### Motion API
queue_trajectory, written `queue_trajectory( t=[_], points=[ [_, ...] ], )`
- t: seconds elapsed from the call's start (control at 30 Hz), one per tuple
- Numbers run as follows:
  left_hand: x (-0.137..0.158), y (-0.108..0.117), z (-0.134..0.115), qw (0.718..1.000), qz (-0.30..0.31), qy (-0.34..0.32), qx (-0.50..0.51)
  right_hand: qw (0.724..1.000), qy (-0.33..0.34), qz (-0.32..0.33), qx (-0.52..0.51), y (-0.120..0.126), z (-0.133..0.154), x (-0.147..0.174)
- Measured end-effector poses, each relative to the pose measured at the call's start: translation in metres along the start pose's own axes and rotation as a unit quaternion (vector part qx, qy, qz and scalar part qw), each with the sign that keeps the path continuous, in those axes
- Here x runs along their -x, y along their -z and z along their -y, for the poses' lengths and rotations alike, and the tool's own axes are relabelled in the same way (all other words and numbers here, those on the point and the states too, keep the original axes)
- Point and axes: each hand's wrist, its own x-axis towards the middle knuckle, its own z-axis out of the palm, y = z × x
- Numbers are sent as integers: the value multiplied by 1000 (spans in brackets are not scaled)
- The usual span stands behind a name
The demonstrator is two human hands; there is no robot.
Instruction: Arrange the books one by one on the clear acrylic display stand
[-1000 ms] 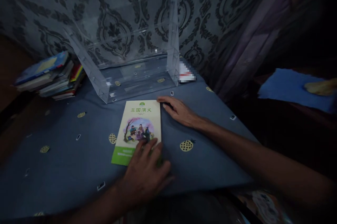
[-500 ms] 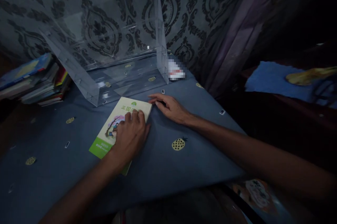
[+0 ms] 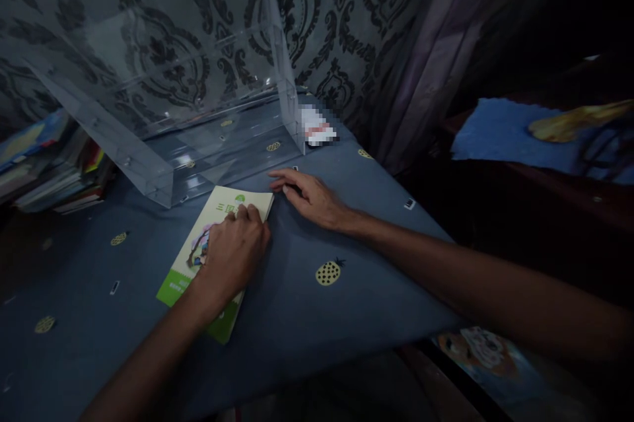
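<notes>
Green-and-cream book (image 3: 199, 238) in head view: angled on the blue tablecloth (image 3: 292, 316), in front of the clear rack (image 3: 151, 174). Your left hand (image 3: 234, 247) is across its cover, fingers bent; can't tell if it's gripping. Your right hand (image 3: 310, 197) is loose, holding 0 items, just beside the book's top corner.

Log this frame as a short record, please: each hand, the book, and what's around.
Left hand: palm down over the book, fingers bent; whether it grips is unclear
Right hand: beside the book's top right corner, holding nothing visible
Book: lying closed at a slant, green and cream cover partly hidden by the left hand
Behind: clear rack before a patterned wall
Far left: stacked books
Surface: dark blue cloth with pineapple prints
Light: dim
</notes>
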Motion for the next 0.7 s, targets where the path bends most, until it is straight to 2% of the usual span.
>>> queue_trajectory(
  t=[0.3,0.43,0.6,0.7],
  points=[
    [1,6,5,1000,-1,-6,7,1000,23,-21,0,2,4,1],
    [1,2,5,1000,-14,-4,18,999,33,-16,14,3,9,4],
    [4,-11,1,998,-56,3,23,992,91,9,84,-2,10,8],
    [8,-17,14,997,-61,-24,43,984,111,36,135,-6,10,11]
  ],
)
